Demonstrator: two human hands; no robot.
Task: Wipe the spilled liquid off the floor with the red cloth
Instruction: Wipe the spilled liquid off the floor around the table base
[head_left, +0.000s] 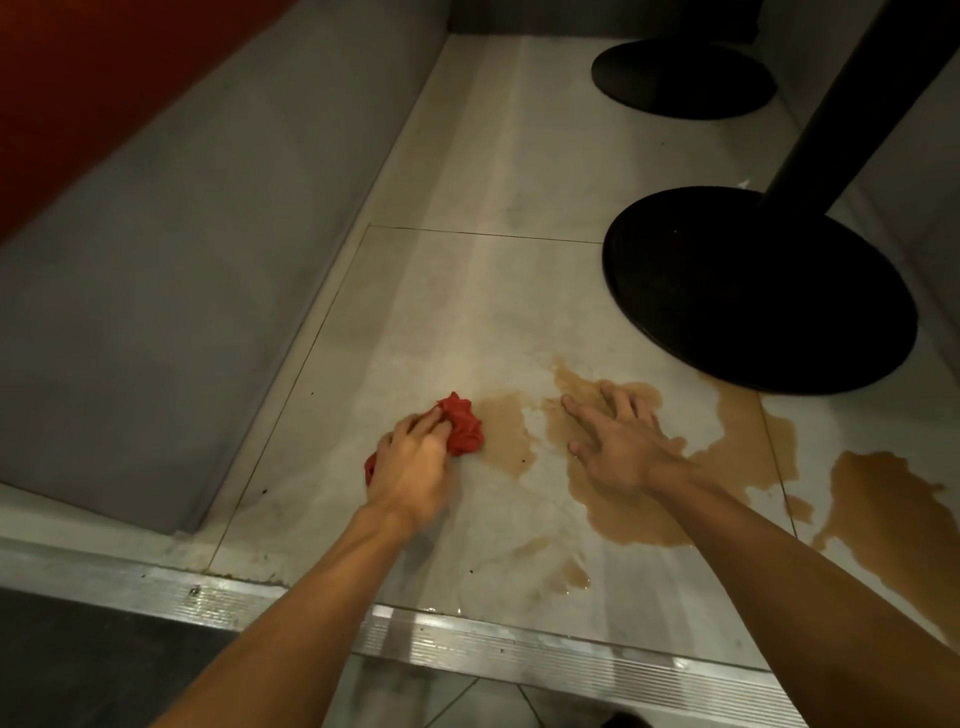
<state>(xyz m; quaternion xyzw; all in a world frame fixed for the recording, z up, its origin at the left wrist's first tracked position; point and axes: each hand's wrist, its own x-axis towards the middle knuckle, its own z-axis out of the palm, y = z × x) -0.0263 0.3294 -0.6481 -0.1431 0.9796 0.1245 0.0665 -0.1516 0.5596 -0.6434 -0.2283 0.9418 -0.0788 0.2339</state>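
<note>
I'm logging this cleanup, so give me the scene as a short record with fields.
spill: brown, wide, across the floor
cloth: red, bunched, at spill's left edge
left hand: grips cloth
right hand: open, fingers spread, on or just above spill
table base: black, round, just beyond spill

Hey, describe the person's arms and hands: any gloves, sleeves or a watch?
Both arms are bare as far as the view shows, no sleeve in sight. The left hand and right hand wear no gloves, and no watch, band or ring shows on either.
</note>
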